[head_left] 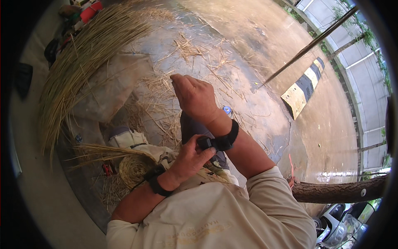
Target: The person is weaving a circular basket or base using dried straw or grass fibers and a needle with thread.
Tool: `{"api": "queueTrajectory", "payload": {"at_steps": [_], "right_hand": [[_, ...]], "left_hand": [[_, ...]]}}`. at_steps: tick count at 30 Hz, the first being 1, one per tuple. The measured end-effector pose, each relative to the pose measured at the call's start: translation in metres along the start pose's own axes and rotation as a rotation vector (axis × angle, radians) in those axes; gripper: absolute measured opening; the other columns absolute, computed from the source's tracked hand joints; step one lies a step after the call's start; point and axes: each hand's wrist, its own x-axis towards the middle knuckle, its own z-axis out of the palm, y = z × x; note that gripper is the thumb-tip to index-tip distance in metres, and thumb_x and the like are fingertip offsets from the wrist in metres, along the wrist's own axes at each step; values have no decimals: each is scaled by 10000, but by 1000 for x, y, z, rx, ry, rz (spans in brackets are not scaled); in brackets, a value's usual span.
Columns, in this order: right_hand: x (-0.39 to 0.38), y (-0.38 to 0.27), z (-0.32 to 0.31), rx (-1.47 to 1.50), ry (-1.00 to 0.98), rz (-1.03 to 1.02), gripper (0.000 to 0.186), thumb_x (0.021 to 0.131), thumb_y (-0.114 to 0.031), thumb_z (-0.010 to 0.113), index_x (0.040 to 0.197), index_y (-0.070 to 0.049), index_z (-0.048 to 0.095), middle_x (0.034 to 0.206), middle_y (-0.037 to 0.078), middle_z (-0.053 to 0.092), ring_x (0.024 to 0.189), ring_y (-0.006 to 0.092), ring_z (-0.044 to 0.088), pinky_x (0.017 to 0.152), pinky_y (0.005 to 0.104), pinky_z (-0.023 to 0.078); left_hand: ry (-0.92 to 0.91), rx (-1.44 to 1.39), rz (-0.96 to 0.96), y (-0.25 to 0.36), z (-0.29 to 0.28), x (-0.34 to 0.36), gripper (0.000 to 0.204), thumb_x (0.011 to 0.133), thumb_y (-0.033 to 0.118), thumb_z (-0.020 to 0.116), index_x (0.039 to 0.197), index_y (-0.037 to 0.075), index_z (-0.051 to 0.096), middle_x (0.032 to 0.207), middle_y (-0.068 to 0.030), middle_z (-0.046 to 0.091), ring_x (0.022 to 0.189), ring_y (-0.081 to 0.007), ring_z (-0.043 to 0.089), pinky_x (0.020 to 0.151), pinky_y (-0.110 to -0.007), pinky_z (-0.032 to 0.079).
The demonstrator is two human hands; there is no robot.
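Note:
My right hand (pixel 195 97) is raised in front of me with its fingers curled in, and nothing sticks out of it. Around that wrist runs a black strap (pixel 233 135) carrying a small black box-shaped device (pixel 205 142). Reaching across from below, my left hand (pixel 188 159) grips the device between thumb and fingers. A similar black band (pixel 157 186) is on my left wrist. By my left forearm, in my lap, rests a coiled straw piece (pixel 134 169), partly covered by the arm. Loose straw ends (pixel 110 150) stick out from it to the left.
A large bundle of long straw (pixel 93 54) lies at the far left. Straw scraps (pixel 188 47) litter the floor. A small blue round object (pixel 226 110) sits beyond my right wrist. At right are a slanted pole (pixel 309 47), a striped speed bump (pixel 304 87), a trunk (pixel 340 190) and a motorbike (pixel 333 224).

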Motion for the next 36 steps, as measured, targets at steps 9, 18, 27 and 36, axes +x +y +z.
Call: {"api": "queueTrajectory", "payload": {"at_steps": [9, 18, 27, 36], "right_hand": [[21, 13, -26, 1441, 254, 1006, 224, 1104, -225, 560, 1177, -32, 646, 728, 1, 606, 443, 64, 426, 386, 230, 321], [-2, 10, -77, 915, 111, 834, 302, 1112, -286, 557, 1235, -39, 680, 669, -48, 505, 497, 24, 361, 453, 215, 252], [-65, -44, -45, 1048, -580, 691, 280, 1116, -176, 550, 1252, 30, 682, 845, -20, 603, 752, 63, 564, 692, 244, 465], [-72, -63, 6, 1083, -805, 516, 305, 1126, -186, 525, 1252, 37, 691, 1132, 78, 737, 1094, 150, 650, 989, 312, 501]], "left_hand": [[50, 32, -6, -3, 6, 5, 470, 1017, 144, 690, 1397, -10, 459, 1057, -81, 700, 955, -125, 680, 799, -298, 592], [209, 831, 115, 77, -72, -59, 594, 942, 150, 772, 1468, 32, 523, 1137, -157, 749, 1064, -247, 732, 946, -380, 582], [98, 1644, -121, 76, -182, -132, 612, 830, 222, 841, 1365, 59, 594, 1386, -147, 607, 1362, -350, 512, 1236, -523, 309], [75, 1605, -123, 72, -199, -136, 326, 864, 228, 808, 1104, 58, 668, 1052, -130, 626, 1090, -369, 594, 966, -488, 472]]}}
